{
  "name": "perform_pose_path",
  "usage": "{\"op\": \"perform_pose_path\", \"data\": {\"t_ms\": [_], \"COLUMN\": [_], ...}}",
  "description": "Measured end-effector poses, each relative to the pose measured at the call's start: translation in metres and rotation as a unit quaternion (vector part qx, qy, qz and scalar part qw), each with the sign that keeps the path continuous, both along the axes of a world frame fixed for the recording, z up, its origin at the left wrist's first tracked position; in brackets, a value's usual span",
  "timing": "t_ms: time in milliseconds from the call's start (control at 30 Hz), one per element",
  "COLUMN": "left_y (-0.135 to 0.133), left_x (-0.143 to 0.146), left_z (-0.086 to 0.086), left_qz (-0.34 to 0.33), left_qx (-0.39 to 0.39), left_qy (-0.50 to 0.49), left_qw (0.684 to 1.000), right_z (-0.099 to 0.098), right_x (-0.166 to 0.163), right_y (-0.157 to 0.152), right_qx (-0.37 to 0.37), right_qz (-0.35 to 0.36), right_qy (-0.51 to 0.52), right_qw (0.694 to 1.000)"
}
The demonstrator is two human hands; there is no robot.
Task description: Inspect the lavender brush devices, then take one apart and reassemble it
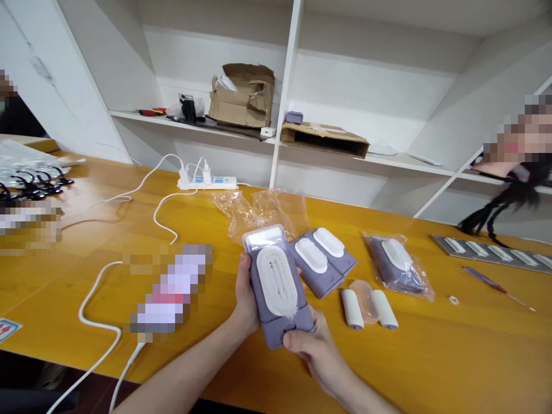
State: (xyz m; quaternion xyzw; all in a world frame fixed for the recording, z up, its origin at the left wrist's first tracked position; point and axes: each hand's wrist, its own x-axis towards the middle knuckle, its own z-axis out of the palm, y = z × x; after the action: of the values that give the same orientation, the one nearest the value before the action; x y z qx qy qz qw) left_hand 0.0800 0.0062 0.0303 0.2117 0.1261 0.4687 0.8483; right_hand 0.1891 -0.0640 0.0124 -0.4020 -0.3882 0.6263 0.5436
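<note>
I hold a purple handheld device (276,287) with a white oval front piece and a lit panel at its top, just above the yellow table (431,356). My left hand (245,299) wraps round its left side from behind. My right hand (313,345) grips its bottom end. Just beyond it on the table lie two more purple devices (323,259) side by side. A further one (399,264) lies to the right in a clear plastic bag.
Two small white caps (368,307) and a clear oval piece lie right of my hands. Empty plastic bags (254,210) and a white power strip (207,183) with cables sit farther back. Shelves hold cardboard boxes (244,95). A person is at the right edge.
</note>
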Motion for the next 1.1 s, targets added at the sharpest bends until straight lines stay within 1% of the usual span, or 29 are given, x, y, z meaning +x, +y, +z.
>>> {"op": "perform_pose_path", "data": {"t_ms": [167,233,400,567,600,767,900,1100], "left_y": [0.006,0.007,0.004,-0.002,-0.003,0.002,0.005,0.003], "left_x": [-0.002,-0.002,-0.002,0.0,0.0,-0.001,-0.002,-0.001], "left_z": [0.005,0.007,0.01,0.009,0.008,0.004,0.0,-0.004], "left_qz": [-0.071,-0.085,-0.044,0.03,0.031,-0.005,-0.002,0.008], "left_qx": [0.003,-0.008,-0.035,-0.03,-0.029,-0.012,0.0,0.021], "left_qy": [-0.012,-0.011,0.015,0.029,0.028,0.014,0.023,0.042], "left_qw": [0.997,0.996,0.998,0.999,0.999,1.0,1.0,0.999], "right_z": [0.0,0.001,0.002,0.007,0.008,0.006,0.004,0.007], "right_x": [0.0,0.0,-0.002,-0.005,-0.005,-0.001,0.0,-0.001], "right_y": [-0.001,-0.001,-0.002,-0.003,-0.002,-0.001,-0.001,-0.002], "right_qx": [-0.027,-0.038,-0.044,-0.032,-0.031,-0.03,-0.058,-0.085], "right_qz": [0.002,0.004,-0.018,-0.034,-0.028,0.003,-0.01,-0.028], "right_qy": [-0.012,-0.02,-0.037,-0.026,-0.021,-0.018,-0.036,-0.026], "right_qw": [1.0,0.999,0.998,0.999,0.999,0.999,0.998,0.996]}}
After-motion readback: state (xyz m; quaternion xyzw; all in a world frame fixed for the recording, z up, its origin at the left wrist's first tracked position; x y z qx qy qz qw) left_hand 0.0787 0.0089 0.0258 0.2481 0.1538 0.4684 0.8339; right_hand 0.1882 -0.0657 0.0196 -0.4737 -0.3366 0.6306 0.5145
